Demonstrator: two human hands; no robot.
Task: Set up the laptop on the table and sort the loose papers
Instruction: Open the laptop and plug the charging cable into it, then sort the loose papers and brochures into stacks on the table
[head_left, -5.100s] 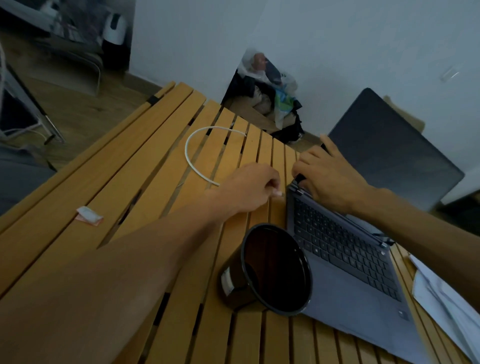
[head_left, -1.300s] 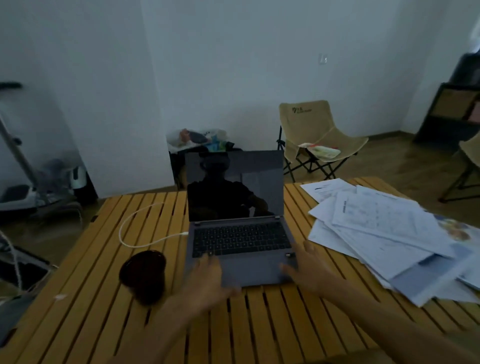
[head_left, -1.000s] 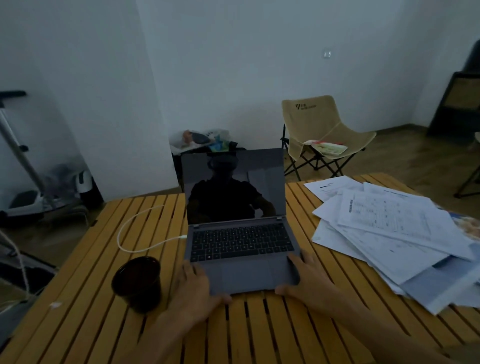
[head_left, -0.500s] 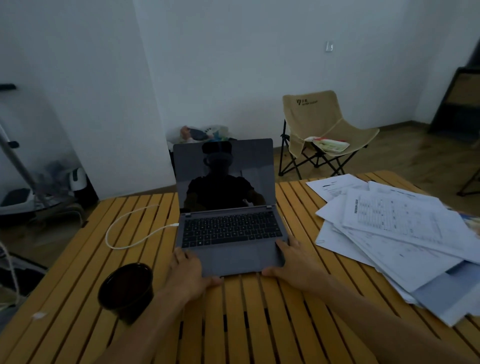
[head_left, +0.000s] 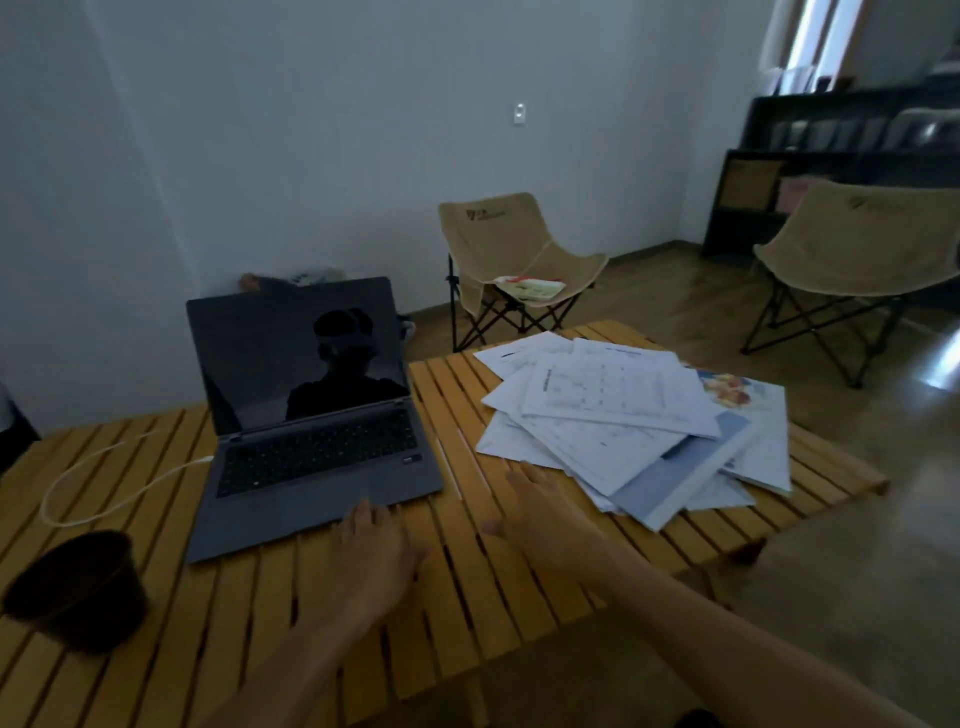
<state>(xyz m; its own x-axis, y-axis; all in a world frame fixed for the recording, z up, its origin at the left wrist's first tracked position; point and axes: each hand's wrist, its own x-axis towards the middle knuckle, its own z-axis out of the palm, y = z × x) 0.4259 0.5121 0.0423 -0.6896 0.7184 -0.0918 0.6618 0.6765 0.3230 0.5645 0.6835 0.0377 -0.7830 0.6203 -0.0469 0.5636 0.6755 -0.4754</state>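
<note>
A: Two hands are hovering over the slatted tabletop (head_left: 467, 587); left hand (head_left: 376, 553) is spreading its fingers, empty, at the laptop (head_left: 311, 415)'s front edge

B: Right hand (head_left: 540, 514) is reaching flat, fingers splayed, holding nothing, just beside the loose papers (head_left: 623, 415)

A: Laptop is sitting open, screen dark, white cable (head_left: 93, 483) plugged on its left; dark cup (head_left: 78, 587) is standing nearer

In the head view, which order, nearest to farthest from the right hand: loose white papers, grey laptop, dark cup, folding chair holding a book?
From the right hand:
1. Loose white papers, just beyond its fingertips, to the right.
2. Grey laptop, left.
3. Dark cup, far left table edge.
4. Beige folding chair, on the floor behind the table.
</note>
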